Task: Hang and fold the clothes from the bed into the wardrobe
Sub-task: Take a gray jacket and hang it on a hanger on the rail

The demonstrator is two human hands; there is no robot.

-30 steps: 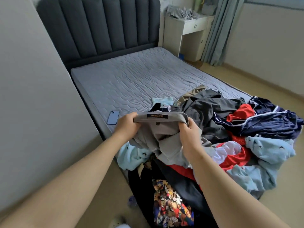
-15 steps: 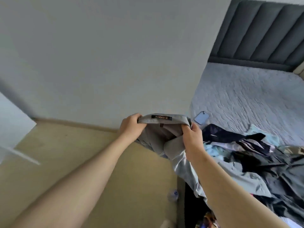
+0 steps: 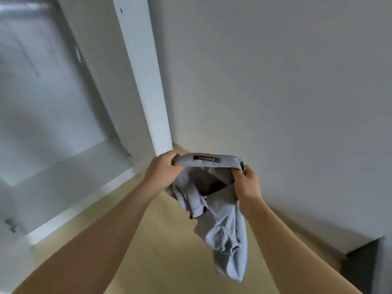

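Beside the white wardrobe (image 3: 63, 128), left hand (image 3: 162, 170) and right hand (image 3: 246, 183) grip a grey shirt (image 3: 220, 209).

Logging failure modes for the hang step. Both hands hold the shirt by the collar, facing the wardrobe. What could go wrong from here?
1. The shirt hangs bunched and twisted below the collar, so it may go onto a hanger crooked unless shaken out.
2. The left hand and right hand pinch only the collar edge; freeing one hand could let it slip.
3. No hanger is visible, and the wardrobe interior is blurred.
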